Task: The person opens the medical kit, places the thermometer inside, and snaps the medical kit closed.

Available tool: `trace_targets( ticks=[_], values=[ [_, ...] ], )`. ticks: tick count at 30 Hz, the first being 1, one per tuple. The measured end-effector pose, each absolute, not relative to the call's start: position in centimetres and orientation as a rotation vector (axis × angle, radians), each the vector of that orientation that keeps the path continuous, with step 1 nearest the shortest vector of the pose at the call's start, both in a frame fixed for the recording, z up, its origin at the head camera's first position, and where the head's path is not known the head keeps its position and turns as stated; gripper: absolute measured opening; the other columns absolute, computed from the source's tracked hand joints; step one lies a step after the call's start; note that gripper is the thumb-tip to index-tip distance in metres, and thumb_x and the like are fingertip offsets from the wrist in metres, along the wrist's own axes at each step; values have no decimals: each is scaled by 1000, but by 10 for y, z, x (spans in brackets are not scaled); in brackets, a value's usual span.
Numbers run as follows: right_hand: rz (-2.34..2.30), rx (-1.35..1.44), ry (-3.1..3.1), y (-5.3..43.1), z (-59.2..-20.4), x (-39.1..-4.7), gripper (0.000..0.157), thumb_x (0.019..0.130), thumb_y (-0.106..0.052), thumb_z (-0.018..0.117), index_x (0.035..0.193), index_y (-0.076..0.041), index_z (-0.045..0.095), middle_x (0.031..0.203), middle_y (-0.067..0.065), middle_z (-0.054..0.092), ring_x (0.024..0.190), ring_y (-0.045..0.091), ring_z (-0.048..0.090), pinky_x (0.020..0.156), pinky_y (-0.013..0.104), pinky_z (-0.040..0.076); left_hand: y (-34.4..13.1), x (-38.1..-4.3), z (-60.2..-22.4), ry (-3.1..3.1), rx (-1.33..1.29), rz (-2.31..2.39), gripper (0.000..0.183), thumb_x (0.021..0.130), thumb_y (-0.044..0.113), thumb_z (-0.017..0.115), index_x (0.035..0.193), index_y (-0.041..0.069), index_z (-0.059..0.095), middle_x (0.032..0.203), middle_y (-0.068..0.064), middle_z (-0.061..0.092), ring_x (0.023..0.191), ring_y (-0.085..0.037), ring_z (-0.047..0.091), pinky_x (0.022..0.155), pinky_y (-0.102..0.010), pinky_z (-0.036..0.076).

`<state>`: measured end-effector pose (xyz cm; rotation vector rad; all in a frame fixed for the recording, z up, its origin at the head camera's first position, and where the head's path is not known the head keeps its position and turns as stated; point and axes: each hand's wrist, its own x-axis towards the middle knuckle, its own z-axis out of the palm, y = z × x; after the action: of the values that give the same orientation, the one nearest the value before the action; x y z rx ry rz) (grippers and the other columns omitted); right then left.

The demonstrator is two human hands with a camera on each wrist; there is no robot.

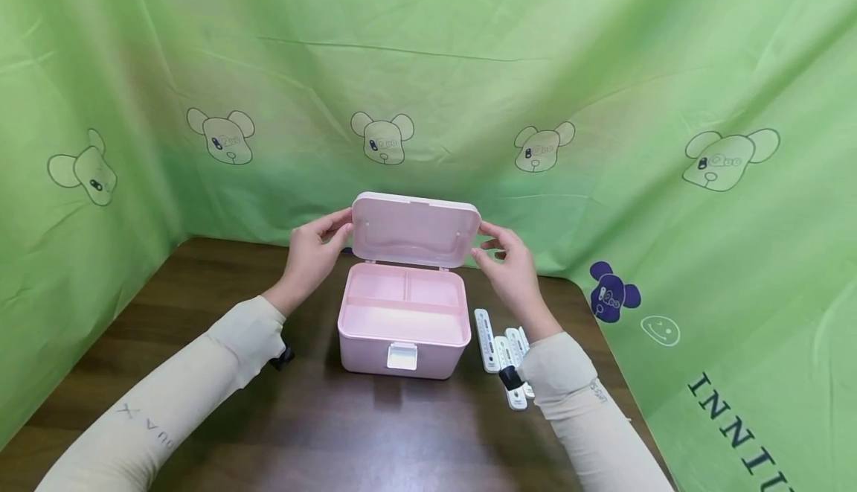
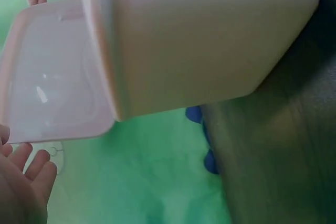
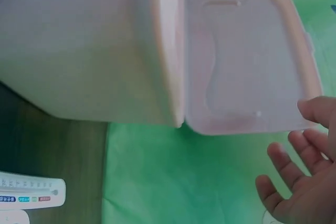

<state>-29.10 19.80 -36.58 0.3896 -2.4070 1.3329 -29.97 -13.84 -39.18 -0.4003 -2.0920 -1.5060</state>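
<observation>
A pink plastic box [image 1: 405,354] stands on the table with its lid [image 1: 415,231] raised on the rear hinges. Inside, a tray [image 1: 405,317] has dividers forming two small compartments at the back and a long one in front. At the lid's left edge, my left hand [image 1: 315,251] holds it between thumb and fingers. My right hand [image 1: 512,269] holds the opposite edge in the same way, thumb on the inner face. In the right wrist view, the lower fingers [image 3: 283,166] spread away from the lid. A white latch [image 1: 402,356] sits on the box's front.
Several white thermometer-like strips with printed scales [image 1: 487,339] lie right of the box, partly hidden by the right wrist. The brown wooden table [image 1: 301,417] meets a green cloth [image 1: 442,82] printed with bear heads at the back and sides.
</observation>
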Motion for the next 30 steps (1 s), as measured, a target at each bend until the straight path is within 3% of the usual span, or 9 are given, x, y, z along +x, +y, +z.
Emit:
trace_targets(
  ticks=[6, 11, 21, 30],
  values=[
    [1186, 481, -2511, 200, -386, -299, 68, 90, -6, 77, 152, -10, 50, 146, 12, 55, 120, 37, 58, 101, 54, 44, -141, -306, -413, -2209, -438, -1520, 49, 94, 10, 75, 141, 8, 62, 134, -13, 67, 119, -30, 68, 98, -40, 55],
    [1155, 480, -2583, 199, -410, -300, 81, 89, -12, 80, 159, -14, 40, 155, 11, 45, 125, 35, 52, 106, 56, 42, -142, -308, -433, -2360, -459, -1510, 68, 90, 13, 80, 151, 11, 50, 148, -10, 56, 132, -28, 59, 108, -43, 49],
    [1279, 500, -2631, 203, -435, -311, 87, 87, -1, 71, 163, -19, 31, 161, 6, 35, 135, 34, 46, 113, 60, 37, -153, -319, -449, -2555, -475, -1727, 84, 92, 12, 78, 162, 21, 31, 164, -4, 36, 153, -26, 31, 124, -49, 27],
    [1429, 507, -2624, 201, -443, -319, 88, 83, 8, 63, 162, -8, 29, 160, 13, 32, 135, 40, 44, 115, 56, 34, -158, -328, -449, -2568, -541, -2040, 93, 92, 1, 71, 166, 19, 18, 170, -8, 23, 158, -25, 16, 125, -49, 20]
  ],
)
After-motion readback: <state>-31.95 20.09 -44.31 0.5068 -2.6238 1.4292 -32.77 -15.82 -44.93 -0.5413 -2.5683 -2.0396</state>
